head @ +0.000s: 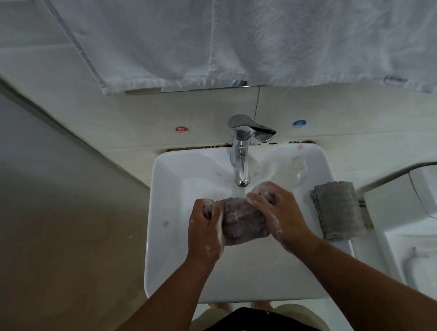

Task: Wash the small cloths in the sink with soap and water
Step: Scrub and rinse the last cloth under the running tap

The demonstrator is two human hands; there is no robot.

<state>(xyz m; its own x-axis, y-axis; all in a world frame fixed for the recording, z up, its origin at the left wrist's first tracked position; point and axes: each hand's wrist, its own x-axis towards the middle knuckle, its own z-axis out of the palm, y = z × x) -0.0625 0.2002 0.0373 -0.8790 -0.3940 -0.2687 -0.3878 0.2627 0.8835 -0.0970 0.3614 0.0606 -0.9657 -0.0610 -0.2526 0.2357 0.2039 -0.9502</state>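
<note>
Grey-purple terry cloth (243, 222) hangs mid-basin in the white ceramic sink (177, 184), under the chrome tap (240, 160); your left hand (207, 229) and right hand (277, 213) each clamp a bunched end. Expect it limp, waterlogged, soap-slick: grip gathered folds.

We grip a grey cloth (241, 222), wet, bunched and foamy, between our left hand (204, 230) and right hand (277, 213) over the white sink (177, 184), just under a thin stream of water (241, 192). A second grey cloth (337, 210) lies folded over the sink's right rim.
</note>
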